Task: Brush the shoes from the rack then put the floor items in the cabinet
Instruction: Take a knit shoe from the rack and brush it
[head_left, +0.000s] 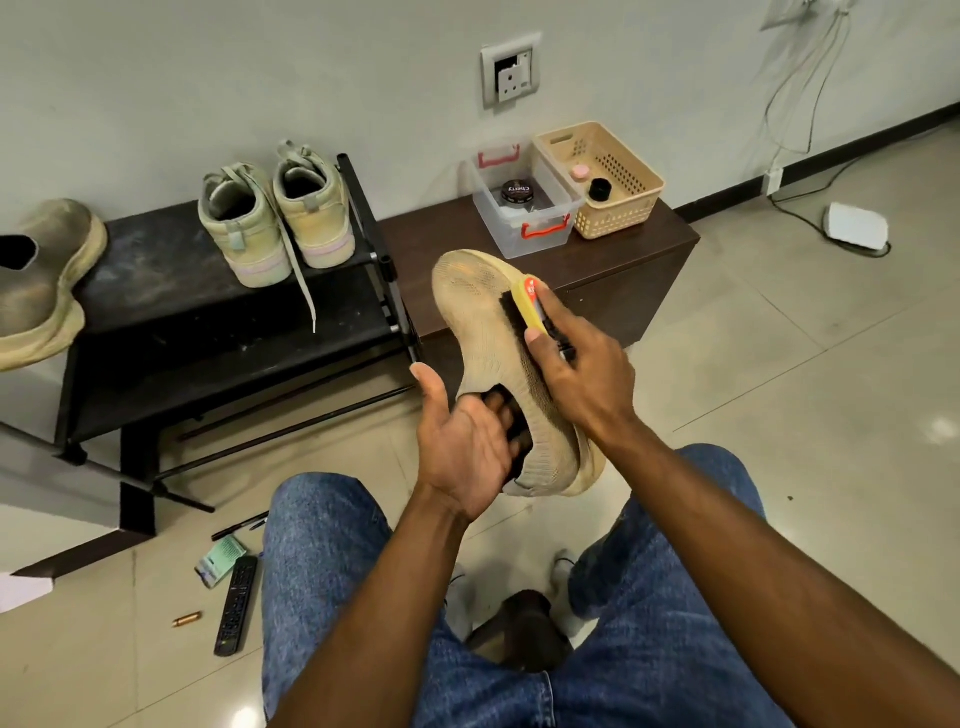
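Note:
A tan knit shoe (483, 332) is held up in front of me, toe pointing away. My left hand (462, 441) has its fingers curled into the shoe's opening and holds it. My right hand (576, 374) grips a yellow-backed shoe brush (535, 312), bristles pressed against the shoe's upper. On the black shoe rack (171, 270) stand a pair of pale green sneakers (275, 218) and, at the left edge, a dirty tan shoe (41, 275). On the floor lie a black remote (236, 605), a green packet (221, 561), a pen (239, 526) and a small brass cylinder (187, 618).
A low brown cabinet (623, 280) stands against the wall, carrying a clear plastic box (524, 213) with a polish tin and a beige basket (613, 182) with small bottles. A white device (857, 226) with cables lies on the tiles at right. My jeans-clad knees fill the foreground.

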